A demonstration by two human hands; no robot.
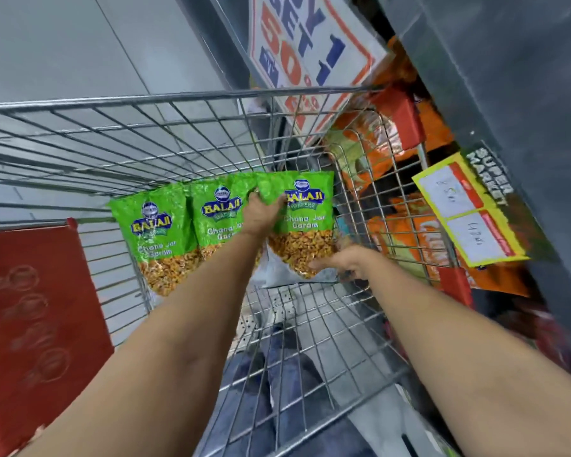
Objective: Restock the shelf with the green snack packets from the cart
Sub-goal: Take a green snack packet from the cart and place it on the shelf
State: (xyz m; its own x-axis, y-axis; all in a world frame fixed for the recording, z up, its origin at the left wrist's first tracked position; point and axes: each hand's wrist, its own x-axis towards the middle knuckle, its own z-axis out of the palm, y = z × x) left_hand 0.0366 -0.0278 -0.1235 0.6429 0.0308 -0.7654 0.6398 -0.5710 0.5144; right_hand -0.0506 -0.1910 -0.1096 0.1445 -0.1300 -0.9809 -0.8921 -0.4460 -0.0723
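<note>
Grey floor tiles [63,44] run under a wire cart [178,103] that stands beside a shelf [508,94] in a shop aisle. Three green snack packets [160,239] lean upright against the far end of the cart, side by side. Left hand [261,214] lies on the upper part of the packets, its fingers closed over the edge between the middle one and the right one. Right hand [346,260] is open and its fingers touch the bottom corner of the right packet. Orange packets [393,225] fill the shelf behind the cart wall, with a yellow price tag [468,209] and an offer sign [310,51] above, and a red flap [37,318] is at the near left
</note>
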